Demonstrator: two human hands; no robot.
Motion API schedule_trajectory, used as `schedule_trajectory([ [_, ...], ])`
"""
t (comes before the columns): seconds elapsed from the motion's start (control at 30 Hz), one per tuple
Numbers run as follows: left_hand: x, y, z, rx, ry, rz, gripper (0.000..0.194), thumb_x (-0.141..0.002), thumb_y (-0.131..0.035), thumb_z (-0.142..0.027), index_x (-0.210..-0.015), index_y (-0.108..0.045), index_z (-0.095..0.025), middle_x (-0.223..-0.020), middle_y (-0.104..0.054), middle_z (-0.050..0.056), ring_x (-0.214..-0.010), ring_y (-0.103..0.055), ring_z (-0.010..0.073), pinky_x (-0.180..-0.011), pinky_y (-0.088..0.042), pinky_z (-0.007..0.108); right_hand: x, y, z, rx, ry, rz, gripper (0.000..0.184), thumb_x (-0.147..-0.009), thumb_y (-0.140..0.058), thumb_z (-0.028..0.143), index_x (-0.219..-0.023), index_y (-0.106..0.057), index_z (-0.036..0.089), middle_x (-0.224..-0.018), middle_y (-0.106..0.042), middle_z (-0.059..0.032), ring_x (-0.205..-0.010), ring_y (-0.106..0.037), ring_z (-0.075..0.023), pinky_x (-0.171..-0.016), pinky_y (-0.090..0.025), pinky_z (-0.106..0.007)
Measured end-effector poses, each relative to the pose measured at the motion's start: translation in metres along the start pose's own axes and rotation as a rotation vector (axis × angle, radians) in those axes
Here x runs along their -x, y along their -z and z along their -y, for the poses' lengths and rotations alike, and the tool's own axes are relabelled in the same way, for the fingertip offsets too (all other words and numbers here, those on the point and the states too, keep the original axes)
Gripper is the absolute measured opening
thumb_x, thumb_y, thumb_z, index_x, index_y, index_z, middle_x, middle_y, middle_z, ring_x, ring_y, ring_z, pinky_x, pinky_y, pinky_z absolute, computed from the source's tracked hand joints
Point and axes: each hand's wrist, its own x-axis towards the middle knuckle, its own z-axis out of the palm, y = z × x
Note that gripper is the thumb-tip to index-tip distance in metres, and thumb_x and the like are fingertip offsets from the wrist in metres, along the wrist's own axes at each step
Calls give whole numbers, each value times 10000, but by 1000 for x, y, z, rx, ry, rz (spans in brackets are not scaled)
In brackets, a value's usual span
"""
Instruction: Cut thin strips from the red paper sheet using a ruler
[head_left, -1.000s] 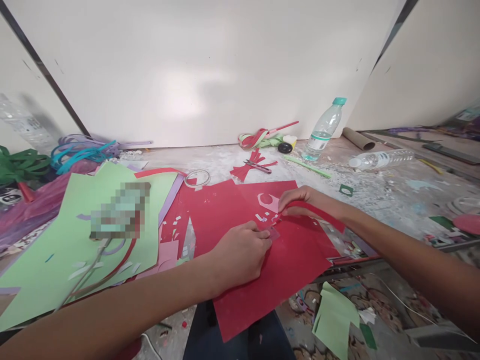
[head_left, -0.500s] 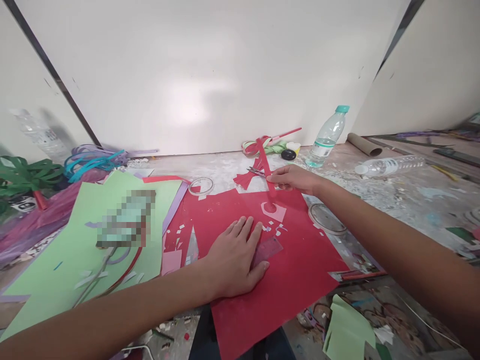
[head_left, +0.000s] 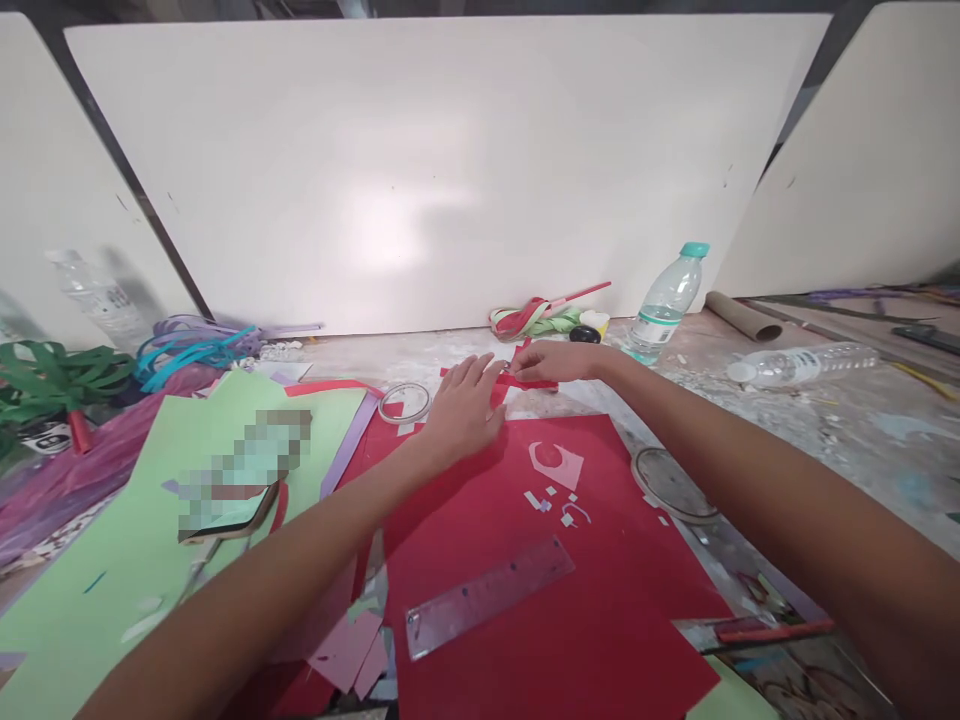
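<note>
Right hand [head_left: 559, 362] beyond the far edge of the red sheet [head_left: 600, 580], fingers drawn in at the red strips [head_left: 540, 384]; cannot tell how nearly closed that grip, or on what. Left hand [head_left: 461, 410] just to the left, fingers loosely spread, nothing seen in hold. Steady the strips lightly with left fingertips, pinch gently to avoid creasing, and lift wrists clear of the ring [head_left: 405, 403] and loose scraps [head_left: 568, 520] nearer in.
</note>
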Motion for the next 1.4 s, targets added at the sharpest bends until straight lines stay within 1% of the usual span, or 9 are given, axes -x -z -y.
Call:
schedule_trajectory([
  [0.2,-11,-29,9,-3,7,59,353,-948,-412,-304,-1258,-542,-195,-1327,-558,49,-1264,-439,241,-1127,-245,433,-28,4,-21,268,-201,-81,88,-705,-604,200,-769,-664,209,-557,-609,-20,-572,-559,-177,-579,-403,-282],
  [0.4,-7,-37,13,-9,50,157,367,-966,-351,-329,-1242,-571,-230,-1322,-577,11,-1312,-399,275,-1128,-222,493,-44,1,-36,400,-205,-338,226,-707,-601,159,-884,-727,221,-827,-720,-48,-764,-612,-214,-640,-409,-273],
  [0.57,-9,-41,15,4,80,188,396,-965,-328,-352,-1242,-579,-222,-1330,-574,22,-1326,-385,308,-1120,-226,524,-36,-2,-47,457,-264,-537,335,-761,-573,217,-1084,-649,174,-1106,-675,-107,-958,-592,-256,-741,-406,-296],
  [0.67,-9,-41,16,15,85,191,388,-956,-342,-341,-1238,-575,-213,-1322,-579,28,-1325,-387,304,-1124,-226,514,-23,-5,-52,463,-344,-592,358,-758,-611,349,-1056,-626,150,-1017,-687,-119,-876,-609,-254,-686,-405,-298],
  [0.77,-9,-41,16,22,97,186,365,-933,-376,-318,-1210,-578,-195,-1259,-619,49,-1314,-400,303,-1119,-238,505,-12,-11,-52,426,-401,-458,347,-705,-652,447,-905,-651,163,-824,-703,-83,-740,-617,-227,-602,-393,-283],
  [1.0,-10,-42,17,28,114,186,361,-929,-383,-326,-1211,-575,-209,-1292,-598,48,-1321,-392,305,-1114,-243,507,-11,-16,-45,338,-451,-399,223,-687,-633,397,-606,-628,190,-604,-663,-47,-618,-601,-195,-544,-375,-280],
  [1.1,-9,-43,17,31,117,190,364,-929,-377,-318,-1215,-576,-212,-1304,-590,40,-1331,-379,305,-1118,-236,509,-1,-6,-50,281,-496,-474,294,-690,-631,440,-555,-610,180,-607,-655,-65,-601,-586,-193,-517,-366,-286],
  [1.27,-9,-43,18,43,107,185,358,-926,-382,-323,-1201,-584,-216,-1316,-579,25,-1332,-373,309,-1113,-249,502,14,4,-52,132,-522,-785,331,-730,-598,500,-706,-669,178,-717,-684,-65,-662,-596,-195,-543,-393,-280],
  [1.4,-10,-42,15,38,106,153,355,-921,-403,-322,-1194,-597,-206,-1384,-519,40,-1328,-369,318,-1104,-257,503,2,-12,-37,258,-406,-704,305,-712,-641,473,-751,-668,172,-759,-687,-69,-707,-601,-208,-590,-387,-287],
])
